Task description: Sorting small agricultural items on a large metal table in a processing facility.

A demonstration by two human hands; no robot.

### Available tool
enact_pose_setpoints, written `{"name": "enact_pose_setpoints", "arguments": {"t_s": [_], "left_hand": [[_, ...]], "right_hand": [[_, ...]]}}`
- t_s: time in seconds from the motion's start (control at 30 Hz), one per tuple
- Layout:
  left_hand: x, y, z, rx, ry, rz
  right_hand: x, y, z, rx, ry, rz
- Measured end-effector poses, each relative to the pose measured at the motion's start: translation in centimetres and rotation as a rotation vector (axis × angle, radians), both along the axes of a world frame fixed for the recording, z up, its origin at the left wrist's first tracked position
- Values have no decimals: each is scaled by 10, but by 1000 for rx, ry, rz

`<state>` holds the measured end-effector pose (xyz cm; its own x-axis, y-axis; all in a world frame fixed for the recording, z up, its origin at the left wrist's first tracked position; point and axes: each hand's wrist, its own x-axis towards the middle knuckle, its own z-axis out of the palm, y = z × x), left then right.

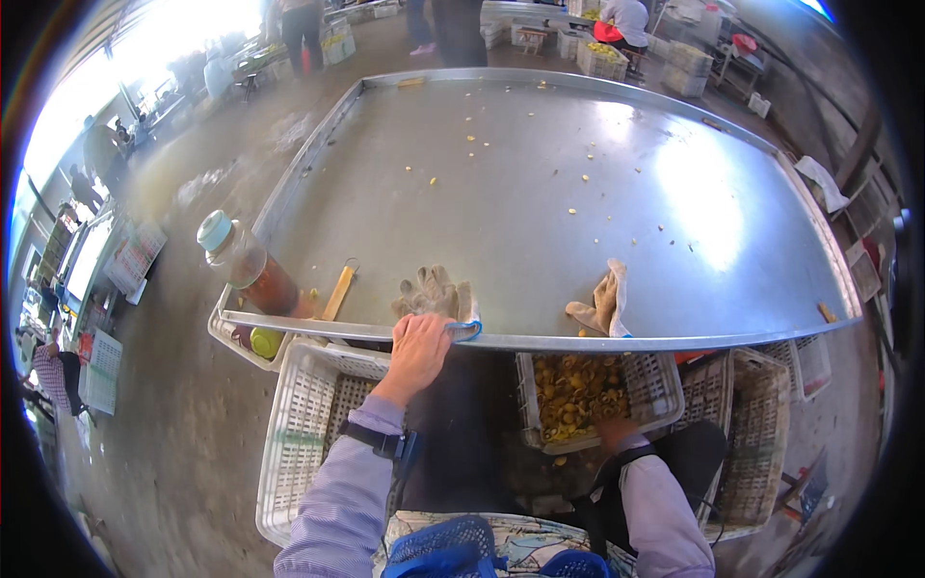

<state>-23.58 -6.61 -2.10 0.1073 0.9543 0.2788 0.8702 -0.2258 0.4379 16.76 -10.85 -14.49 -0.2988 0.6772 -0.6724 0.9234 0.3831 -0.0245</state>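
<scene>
My left hand is on the near rim of a metal-topped table, its fingers curled over the edge. Just beyond its fingertips lies a greyish work glove with a blue-edged cuff. A second glove rests farther right along the same rim. Lower down, my right hand reaches over the near rim of a plastic crate that sits partly under the table. Its fingers are in shadow and appear closed over that rim. Yellow-brown pieces, perhaps peelings or shells, fill the crate.
A bottle of reddish drink and a wooden-handled tool are at the table's left corner. White crates stand left and right of my legs. Small yellow bits dot the tabletop. People and stacked crates are farther back.
</scene>
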Motion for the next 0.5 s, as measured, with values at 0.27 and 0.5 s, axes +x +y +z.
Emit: {"name": "enact_pose_setpoints", "arguments": {"t_s": [0.27,0.5], "left_hand": [[1,6,-14,74,47,48],[0,3,-13,19,7,47]], "right_hand": [[-14,26,66,60,152,-156],[-50,24,167,172,644,-190]]}}
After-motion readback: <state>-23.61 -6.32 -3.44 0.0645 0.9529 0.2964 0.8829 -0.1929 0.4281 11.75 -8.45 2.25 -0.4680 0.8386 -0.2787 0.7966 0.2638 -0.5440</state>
